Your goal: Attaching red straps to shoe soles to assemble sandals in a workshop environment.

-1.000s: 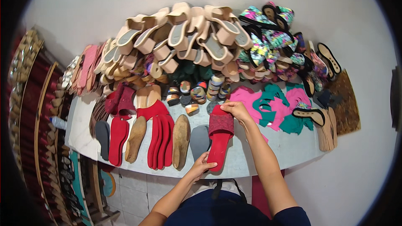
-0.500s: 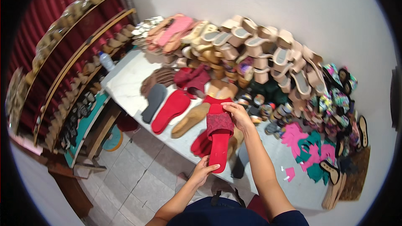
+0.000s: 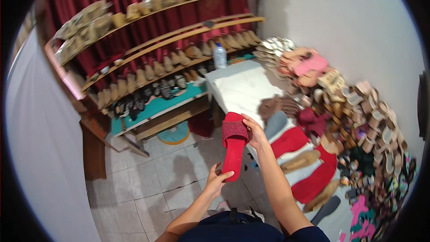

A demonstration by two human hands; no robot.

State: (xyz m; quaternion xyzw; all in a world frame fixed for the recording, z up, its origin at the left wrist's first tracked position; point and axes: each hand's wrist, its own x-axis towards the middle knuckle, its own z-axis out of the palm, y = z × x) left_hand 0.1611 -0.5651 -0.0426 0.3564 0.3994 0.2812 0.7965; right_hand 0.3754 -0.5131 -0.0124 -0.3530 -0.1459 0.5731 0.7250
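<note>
So I've swung round to my left. A second ago I was facing the bench (image 3: 244, 85) square on with the slipper (image 3: 234, 150) held over the row of soles; now the slipper is off the bench completely and hangs over the floor tiles (image 3: 165, 175), just off the bench's near left corner. It looks lifted clear rather than being set back in the row.

Same grip as before, really. My right hand (image 3: 255, 132) is curled round the toe end, thumb and fingers closed on the red glittery strap. My left hand (image 3: 216, 181) pinches the heel end, fingers wrapped under the sole, thumb on top. Both closed on the slipper, nothing else in either one. It sits roughly upright between them, strap end far, heel end near me.

The turn also brings the wooden shelves (image 3: 170, 49) into sight, far left against a red curtain, stacked with more footwear, with a water bottle (image 3: 219, 56) by the bench's far end. The flat red soles (image 3: 291, 141) and the big sandal pile (image 3: 349, 103) are now off to my right, well apart from the slipper.
</note>
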